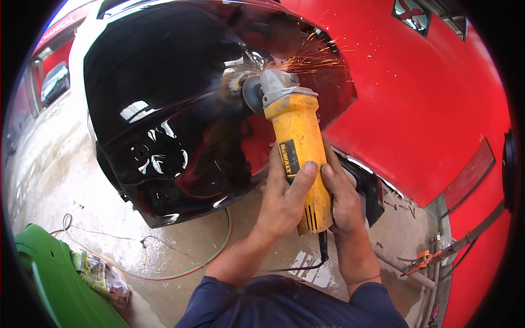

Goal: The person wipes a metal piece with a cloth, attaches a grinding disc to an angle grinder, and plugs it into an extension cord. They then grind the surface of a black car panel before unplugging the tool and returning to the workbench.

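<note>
Angle grinder at glossy black panel, sparks present, 2 hands on tool

Item 1: angle grinder [299,147], yellow body, grey metal head, dark label reading "DeWALT". Location: centre of view, in front of the panel, head pointing away from the wearer. Grey disc [252,94] on the left side of the head, its edge at the panel surface; exact contact line hard to make out.

Item 2: left hand [281,199], curled around the left side of the yellow body, thumb laid across its upper face. Gripping.

Item 3: right hand [343,199], closed around the right side of the same body, thumb near the other thumb. Gripping; some fingers hidden beneath.

Item 4: black panel [164,71], curved, reflective, with a brownish, roughened patch [234,86] just beside the disc.

Item 5: orange sparks [314,61], spraying to the right of the grinder head.

Item 6: dark cord [322,250], leaving the rear of the grinder.

Surroundings: red surface [404,120] on the right; red-and-green hose [158,277] looping over the concrete floor [41,186]; green object [54,279] at lower left, a wrapped bundle [104,273] beside it; orange tensioning device [421,261] at lower right.
</note>
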### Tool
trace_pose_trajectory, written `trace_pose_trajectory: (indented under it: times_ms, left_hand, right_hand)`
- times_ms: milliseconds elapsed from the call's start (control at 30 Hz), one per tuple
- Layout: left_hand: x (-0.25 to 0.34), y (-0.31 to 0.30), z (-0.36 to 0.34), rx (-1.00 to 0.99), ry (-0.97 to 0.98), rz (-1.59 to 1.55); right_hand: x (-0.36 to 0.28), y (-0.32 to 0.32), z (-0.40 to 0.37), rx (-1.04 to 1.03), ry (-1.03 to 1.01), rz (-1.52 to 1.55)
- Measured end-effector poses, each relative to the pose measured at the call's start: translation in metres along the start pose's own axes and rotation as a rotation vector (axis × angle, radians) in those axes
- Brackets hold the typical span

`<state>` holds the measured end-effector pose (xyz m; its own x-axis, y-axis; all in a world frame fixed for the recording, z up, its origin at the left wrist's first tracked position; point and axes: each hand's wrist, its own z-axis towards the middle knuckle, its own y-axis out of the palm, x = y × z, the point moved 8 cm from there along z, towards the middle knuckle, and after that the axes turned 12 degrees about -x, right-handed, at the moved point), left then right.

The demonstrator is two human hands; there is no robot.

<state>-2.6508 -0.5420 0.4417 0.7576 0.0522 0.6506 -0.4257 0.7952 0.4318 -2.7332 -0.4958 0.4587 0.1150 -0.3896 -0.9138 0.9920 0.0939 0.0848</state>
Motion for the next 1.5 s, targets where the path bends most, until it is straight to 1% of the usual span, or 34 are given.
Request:
trace_pose_trajectory:
  times_ms: [133, 500, 600, 867, 1000, 1067, 1133, 1333, 1500]
  left_hand:
    - [-0.0008, -0.0017, -0.0025, -0.002, 0.015, 0.035]
    - [-0.0002, -0.0001, -0.0053, 0.009, 0.031, 0.018]
    - [0.0008, -0.0012, -0.0075, 0.008, 0.039, 0.072]
    - [0.0044, 0.0005, -0.0064, 0.004, 0.039, 0.025]
    - [0.0059, 0.0004, -0.0096, 0.001, 0.064, 0.051]
    - [0.0053, 0.0025, -0.0098, -0.005, 0.068, -0.015]
    - [0.0050, 0.0023, -0.0098, -0.010, 0.055, -0.011]
    - [0.0045, 0.0012, -0.0099, 0.000, 0.061, -0.013]
    - [0.0061, 0.0011, -0.0092, -0.014, 0.055, 0.000]
  right_hand:
    - [0.0009, -0.0003, -0.0022, -0.007, 0.009, -0.061]
    - [0.0000, 0.0027, -0.0036, -0.001, 0.012, -0.008]
    - [-0.0009, 0.0044, -0.0047, -0.014, 0.012, -0.029]
    - [-0.0035, 0.0068, -0.0035, -0.016, 0.007, -0.067]
    - [-0.0030, 0.0087, -0.0046, -0.037, -0.001, -0.060]
    - [-0.0021, 0.0081, -0.0053, -0.037, 0.002, -0.060]
    - [-0.0016, 0.0064, -0.0057, -0.007, 0.013, -0.052]
    - [-0.0036, 0.0094, -0.0051, -0.031, -0.004, -0.099]
    - [-0.0009, 0.0071, -0.0056, -0.016, -0.004, -0.065]
